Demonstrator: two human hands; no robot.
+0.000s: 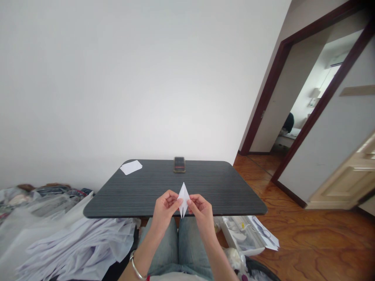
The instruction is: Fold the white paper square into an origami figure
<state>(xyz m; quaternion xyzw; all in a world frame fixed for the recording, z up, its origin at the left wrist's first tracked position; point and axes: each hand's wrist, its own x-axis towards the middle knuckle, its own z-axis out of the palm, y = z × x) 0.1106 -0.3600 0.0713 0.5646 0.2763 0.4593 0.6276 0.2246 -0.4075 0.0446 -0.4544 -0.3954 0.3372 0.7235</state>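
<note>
A small white folded paper (184,197), shaped like a narrow diamond with a split lower end, is held upright over the table's near edge. My left hand (167,203) pinches its left side between thumb and curled fingers. On the opposite side my right hand (200,207) grips it the same way, thumb pressed on the front face. The paper's pointed top faces away from me. Behind the paper, parts of the fingers are hidden.
The dark table (152,183) has rounded corners and stands against a white wall. White paper sheets (131,167) lie at its far left; a small dark framed device (179,164) stands at the back. White fabric (79,246) is heaped at left, and a white box (241,236) sits below right.
</note>
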